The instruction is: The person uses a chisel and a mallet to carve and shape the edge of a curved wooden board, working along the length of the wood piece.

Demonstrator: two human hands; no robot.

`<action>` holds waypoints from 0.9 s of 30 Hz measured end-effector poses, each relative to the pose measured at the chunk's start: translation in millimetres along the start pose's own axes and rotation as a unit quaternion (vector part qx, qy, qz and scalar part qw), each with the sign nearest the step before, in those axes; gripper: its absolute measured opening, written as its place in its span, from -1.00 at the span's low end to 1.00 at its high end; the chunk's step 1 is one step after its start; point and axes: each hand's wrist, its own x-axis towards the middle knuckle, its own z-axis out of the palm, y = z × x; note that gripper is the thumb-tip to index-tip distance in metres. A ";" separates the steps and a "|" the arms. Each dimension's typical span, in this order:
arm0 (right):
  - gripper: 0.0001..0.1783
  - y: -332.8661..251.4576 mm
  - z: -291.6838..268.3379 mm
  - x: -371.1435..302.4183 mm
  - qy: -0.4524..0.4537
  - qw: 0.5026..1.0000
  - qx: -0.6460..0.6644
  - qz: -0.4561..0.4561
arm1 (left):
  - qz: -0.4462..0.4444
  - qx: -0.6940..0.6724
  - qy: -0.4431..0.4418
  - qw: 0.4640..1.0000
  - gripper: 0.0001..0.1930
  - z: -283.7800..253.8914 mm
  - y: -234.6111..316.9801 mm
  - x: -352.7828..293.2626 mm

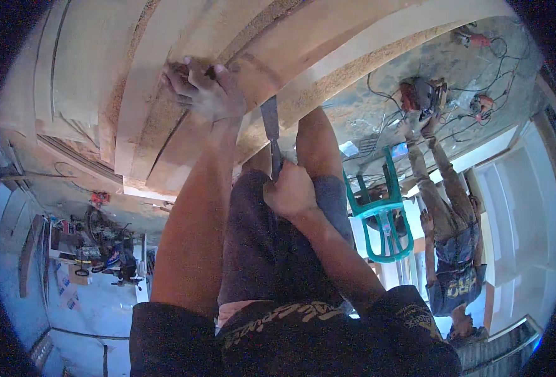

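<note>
My right hand (291, 190) is closed around the handle of a flat, dark-bladed hand tool (269, 118) in front of my lap. Its blade points away from me, and the far end meets the near edge of a pale wooden board (315, 44). Whether the tip cuts into the wood or lies behind the edge, I cannot tell. On top of the boards, to the left of the blade, my left hand (210, 94) bears down with bent fingers. Something small and brown shows at its fingertips, too unclear to name. Sawdust (347, 72) lies along the board's edge.
On the right, a green plastic stool (385, 229) stands near another person (451, 226), whose hands are at a power tool (419, 97) on the floor. Cables (504, 81) and a red tool (476, 39) lie beyond. A parked motorbike (117, 261) is at the left.
</note>
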 end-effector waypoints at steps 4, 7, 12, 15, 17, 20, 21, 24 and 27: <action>-0.63 -10.0 -6.6 -5.6 -0.011 1.000 -0.005 -0.003 | 0.016 -0.026 0.027 0.999 -0.41 7.7 -5.4 -1.8; -0.62 -10.9 -2.2 -7.4 0.009 1.000 0.021 -0.006 | 0.012 0.014 0.033 0.999 -0.42 8.8 -5.5 0.3; -0.63 -8.8 10.3 -6.3 0.057 0.997 0.028 -0.039 | -0.065 -0.033 0.030 0.997 -0.40 1.3 7.6 -0.2; -0.66 -12.1 9.0 -6.1 0.009 0.999 0.011 -0.047 | -0.213 -0.272 0.032 0.938 -0.37 3.5 14.5 2.0; -0.66 -17.6 3.8 -8.9 -0.029 0.999 0.010 -0.044 | -0.282 -0.368 0.026 0.886 -0.37 4.7 14.1 2.1; -0.61 -30.1 -6.7 -14.5 -0.035 0.998 0.036 -0.045 | -0.254 -0.293 0.010 0.922 -0.39 7.0 5.2 1.3; -0.58 -33.6 -9.9 -17.8 -0.023 0.997 0.046 -0.053 | -0.198 -0.205 0.011 0.958 -0.40 7.3 1.1 0.0; -0.51 -42.8 -15.5 -23.7 -0.016 0.998 0.059 -0.027 | -0.024 -0.033 0.019 0.999 -0.41 9.5 -12.5 0.2; -0.68 -48.8 -13.5 -24.5 0.017 0.998 0.064 -0.008 | 0.009 -0.010 0.046 0.999 -0.41 12.7 -14.3 -1.8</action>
